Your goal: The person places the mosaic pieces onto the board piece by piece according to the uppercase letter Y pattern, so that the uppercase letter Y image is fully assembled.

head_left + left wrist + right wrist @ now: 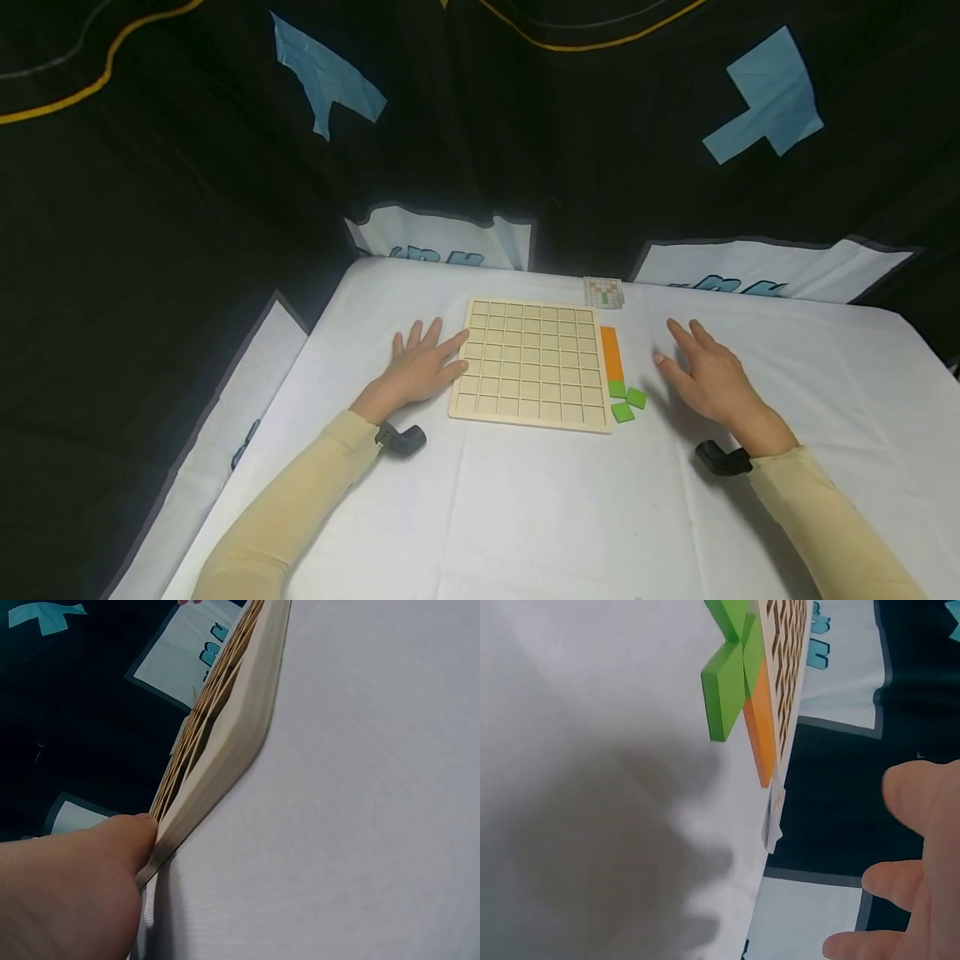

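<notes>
A pale wooden board (pixel 531 367) with a grid of square recesses lies flat on the white table. My left hand (pixel 417 367) spreads its fingers at the board's left side, with thumb and index finger touching the edge. In the left wrist view the thumb (pixel 124 836) rests against the board's rim (pixel 225 742). To the right of the board lie an orange strip (pixel 611 353) and three green square tiles (pixel 637 398), one in line with the strip. My right hand (pixel 708 379) hovers over the table right of the tiles, fingers extended, holding nothing.
Behind the board's far right corner lies a small card (pixel 603 292) printed with a coloured grid. A black curtain (pixel 570 158) with blue and white patches hangs behind the white-covered table (pixel 525 517). Each wrist wears a black camera mount (pixel 401 440).
</notes>
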Action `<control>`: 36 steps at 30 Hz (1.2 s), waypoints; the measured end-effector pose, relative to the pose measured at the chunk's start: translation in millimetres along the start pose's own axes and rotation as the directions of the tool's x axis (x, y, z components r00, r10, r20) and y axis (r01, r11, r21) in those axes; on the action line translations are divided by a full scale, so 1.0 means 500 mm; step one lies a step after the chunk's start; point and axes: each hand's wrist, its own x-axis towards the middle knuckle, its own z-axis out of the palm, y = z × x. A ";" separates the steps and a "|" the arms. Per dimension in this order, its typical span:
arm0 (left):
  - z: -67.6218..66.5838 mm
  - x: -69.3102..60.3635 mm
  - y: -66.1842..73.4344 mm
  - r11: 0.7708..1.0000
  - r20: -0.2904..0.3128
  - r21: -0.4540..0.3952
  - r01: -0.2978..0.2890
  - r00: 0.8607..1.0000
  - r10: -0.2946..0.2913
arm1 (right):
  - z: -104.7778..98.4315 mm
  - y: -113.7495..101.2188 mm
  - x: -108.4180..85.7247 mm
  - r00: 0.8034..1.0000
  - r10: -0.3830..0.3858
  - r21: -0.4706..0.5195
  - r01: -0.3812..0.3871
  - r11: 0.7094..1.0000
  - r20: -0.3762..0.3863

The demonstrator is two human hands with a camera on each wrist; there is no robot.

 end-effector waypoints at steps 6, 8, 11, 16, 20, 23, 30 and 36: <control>0.001 -0.001 0.002 1.000 0.000 -0.008 0.002 1.000 -0.002 | 0.005 -0.009 -0.008 0.999 -0.021 0.075 0.019 0.997 0.027; 0.001 -0.001 0.001 1.000 0.000 -0.007 0.001 1.000 -0.001 | 0.007 -0.012 -0.011 0.999 -0.039 0.094 0.036 0.995 0.028; 0.002 -0.001 0.001 1.000 0.000 -0.008 0.000 1.000 0.000 | 0.010 -0.015 -0.016 0.997 -0.082 0.108 0.080 0.991 0.011; 0.001 -0.001 0.000 1.000 0.001 -0.010 -0.003 1.000 0.003 | 0.021 -0.016 -0.022 0.988 -0.152 0.119 0.154 0.981 -0.019; 0.001 -0.001 0.000 1.000 0.002 -0.013 -0.001 1.000 0.001 | 0.027 -0.018 -0.023 0.985 -0.172 0.119 0.175 0.977 -0.028; 0.001 -0.001 -0.001 1.000 0.002 -0.013 0.000 1.000 0.000 | 0.031 -0.020 -0.023 0.983 -0.180 0.117 0.182 0.976 -0.029; 0.001 -0.001 -0.002 1.000 0.003 -0.012 0.000 1.000 0.000 | 0.040 -0.019 -0.027 0.980 -0.197 0.137 0.197 0.971 -0.015; 0.001 -0.002 -0.001 1.000 0.000 -0.014 -0.002 1.000 0.002 | 0.050 -0.018 -0.030 0.974 -0.227 0.142 0.225 0.964 -0.003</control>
